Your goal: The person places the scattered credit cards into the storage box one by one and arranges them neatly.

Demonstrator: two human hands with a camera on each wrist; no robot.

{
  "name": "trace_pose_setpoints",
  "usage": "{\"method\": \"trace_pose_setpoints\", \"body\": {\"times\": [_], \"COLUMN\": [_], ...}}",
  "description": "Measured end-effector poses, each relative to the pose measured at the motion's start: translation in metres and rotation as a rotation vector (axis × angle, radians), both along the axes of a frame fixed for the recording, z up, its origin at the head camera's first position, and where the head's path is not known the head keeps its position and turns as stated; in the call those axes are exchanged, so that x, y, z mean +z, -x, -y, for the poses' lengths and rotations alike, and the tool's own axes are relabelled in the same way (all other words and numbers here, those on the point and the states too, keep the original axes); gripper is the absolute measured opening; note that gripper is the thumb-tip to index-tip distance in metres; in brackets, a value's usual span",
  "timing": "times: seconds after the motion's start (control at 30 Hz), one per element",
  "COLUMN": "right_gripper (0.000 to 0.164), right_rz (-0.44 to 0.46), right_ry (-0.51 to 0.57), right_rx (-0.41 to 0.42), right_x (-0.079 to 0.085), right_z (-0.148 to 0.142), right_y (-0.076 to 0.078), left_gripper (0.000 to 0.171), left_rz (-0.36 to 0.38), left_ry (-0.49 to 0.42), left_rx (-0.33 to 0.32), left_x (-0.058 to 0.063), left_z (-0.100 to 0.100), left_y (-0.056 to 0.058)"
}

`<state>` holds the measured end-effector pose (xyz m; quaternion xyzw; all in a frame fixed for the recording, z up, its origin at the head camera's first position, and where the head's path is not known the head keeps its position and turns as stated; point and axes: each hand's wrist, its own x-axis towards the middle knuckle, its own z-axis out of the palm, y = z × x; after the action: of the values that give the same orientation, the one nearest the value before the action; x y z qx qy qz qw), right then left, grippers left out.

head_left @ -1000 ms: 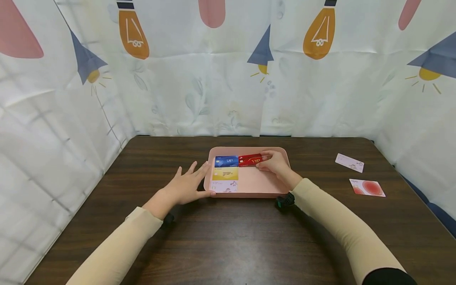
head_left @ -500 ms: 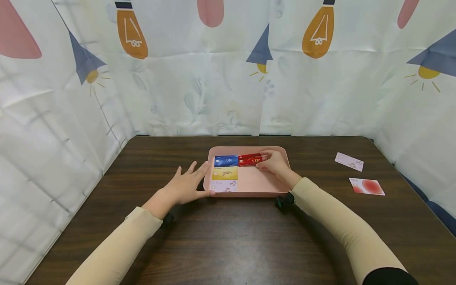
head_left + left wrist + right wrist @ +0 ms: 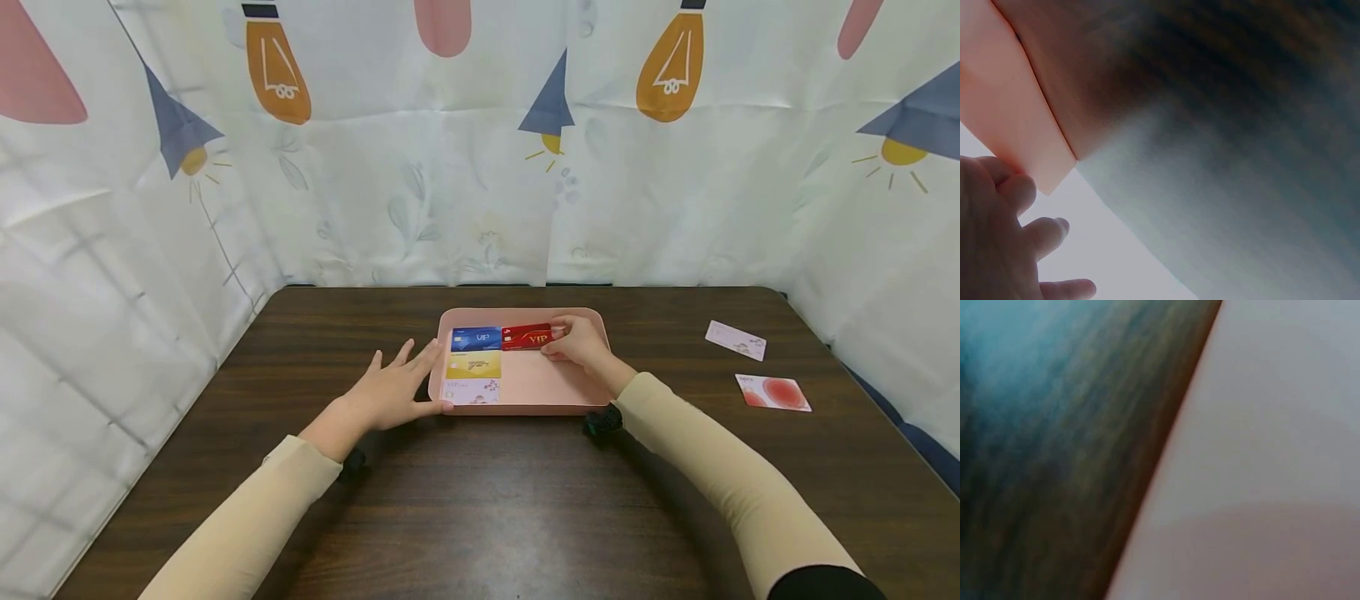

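Note:
A pink tray (image 3: 551,383) lies on the table, its near wall toward me. Along its left side a blue VIP card (image 3: 476,339), a gold card (image 3: 474,365) and a pale floral card (image 3: 471,392) form a column. Right of the blue one lies a red VIP card (image 3: 523,337); my right hand (image 3: 583,346) pinches its right end between thumb and fingers, which hide that end. My left hand (image 3: 386,396), fingers spread, touches the tray's left side and near left corner. In the left wrist view its fingers (image 3: 1047,237) show beside the tray wall.
On the dark wooden table (image 3: 480,500), to the right of the tray, lie a pale floral card (image 3: 736,341) and a red-and-white card (image 3: 774,393), apart from each other. A printed white curtain (image 3: 465,200) stands behind the table and at both sides.
My right hand has shifted very slightly to the right at the red VIP card. The left hand, the tray and the cards look unmoved.

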<state>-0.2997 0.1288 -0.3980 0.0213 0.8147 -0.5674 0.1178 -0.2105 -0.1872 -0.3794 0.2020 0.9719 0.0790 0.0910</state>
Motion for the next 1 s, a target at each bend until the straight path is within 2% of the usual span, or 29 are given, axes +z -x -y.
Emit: {"method": "trace_pose_setpoints", "body": {"times": [0.37, 0.43, 0.67, 1.0], "right_gripper": [0.058, 0.056, 0.05, 0.048], "right_rz": [-0.024, -0.041, -0.137, -0.15], "right_ry": [-0.046, -0.092, -0.352, -0.445], "right_rx": [0.036, 0.06, 0.179, 0.207], "right_x": [0.0019, 0.0021, 0.0021, 0.0008], "right_z": [-0.0008, -0.0004, 0.0006, 0.0021], "right_y": [0.0004, 0.0006, 0.0009, 0.0017], "left_gripper": [0.103, 0.104, 0.103, 0.103], "left_rz": [0.001, 0.003, 0.0, -0.011], "left_ry": [-0.001, -0.002, 0.002, 0.012], "left_rx": [-0.001, 0.002, -0.001, -0.009], "left_x": [-0.0001, 0.0, 0.0009, 0.0018], "left_z": [0.0003, 0.0002, -0.0002, -0.0004], "left_y": [-0.0001, -0.0001, -0.0005, -0.0009]}}
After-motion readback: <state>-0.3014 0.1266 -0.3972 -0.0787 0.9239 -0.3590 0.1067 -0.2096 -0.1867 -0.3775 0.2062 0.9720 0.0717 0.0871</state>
